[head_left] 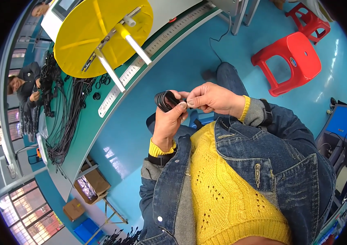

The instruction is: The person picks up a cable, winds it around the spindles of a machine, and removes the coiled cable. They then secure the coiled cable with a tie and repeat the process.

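A small coil of black cable is gripped in my left hand, its loops standing up out of the fingers. My right hand meets it at the coil's right side, thumb and fingers pinched together on a short dark piece that seems to be part of the cable or a tie. Fingertips of both hands touch there, and they hide most of that piece. Both hands are held in front of my body, off the table.
To the left, a green-topped table carries a bundle of long black cables and a long ruler along its edge. A yellow disc with white rods stands above it. Red stools are at right. Another person works across the table.
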`<state>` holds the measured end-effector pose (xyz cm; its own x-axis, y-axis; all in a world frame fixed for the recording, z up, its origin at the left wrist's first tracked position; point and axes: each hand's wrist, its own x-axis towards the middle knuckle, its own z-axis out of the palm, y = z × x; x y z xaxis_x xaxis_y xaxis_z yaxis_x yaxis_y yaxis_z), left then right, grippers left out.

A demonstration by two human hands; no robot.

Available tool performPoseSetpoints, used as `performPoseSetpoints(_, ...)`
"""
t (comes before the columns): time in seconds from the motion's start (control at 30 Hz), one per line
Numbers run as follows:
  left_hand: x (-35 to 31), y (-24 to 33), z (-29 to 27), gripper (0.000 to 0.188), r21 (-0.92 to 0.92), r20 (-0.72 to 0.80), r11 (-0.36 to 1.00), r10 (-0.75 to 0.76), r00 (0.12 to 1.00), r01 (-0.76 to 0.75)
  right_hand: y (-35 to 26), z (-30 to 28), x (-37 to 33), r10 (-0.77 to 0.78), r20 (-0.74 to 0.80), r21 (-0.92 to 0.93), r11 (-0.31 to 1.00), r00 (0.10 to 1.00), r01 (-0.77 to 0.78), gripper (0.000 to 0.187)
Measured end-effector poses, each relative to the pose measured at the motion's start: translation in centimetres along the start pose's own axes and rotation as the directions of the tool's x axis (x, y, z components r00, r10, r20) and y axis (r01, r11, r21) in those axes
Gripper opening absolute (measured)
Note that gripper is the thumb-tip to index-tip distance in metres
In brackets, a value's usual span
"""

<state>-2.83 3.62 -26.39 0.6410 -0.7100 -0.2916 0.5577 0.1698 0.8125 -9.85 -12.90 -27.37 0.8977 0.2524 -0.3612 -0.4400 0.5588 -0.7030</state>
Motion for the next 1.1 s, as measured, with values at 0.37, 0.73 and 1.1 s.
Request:
performPoseSetpoints(0.37,0.3,0.0,-0.2,0.018,-0.080,0.168,0.992,-0.081,0.982,0.095,0.0,0.0,-2.1,0.031,0.264,0.178,0.981,0.964,-0.080,0.020)
performPoseSetpoints(0.73,-0.2,0.3,0.8,0.018,0.264,0.140,0.903,-0.383,0.913,0.339,-7.8,1.0,-1.0,-0.069,0.328,-0.901,0.278,0.942,0.333,0.050)
performPoseSetpoints(1.1,-1.3,-0.5,-0.1,0.031,0.165,0.103,0.974,-0.172,0.980,0.153,-2.0,-0.9,0.8,-0.230,0.269,-0.701,0.619,0.935,0.354,0.036)
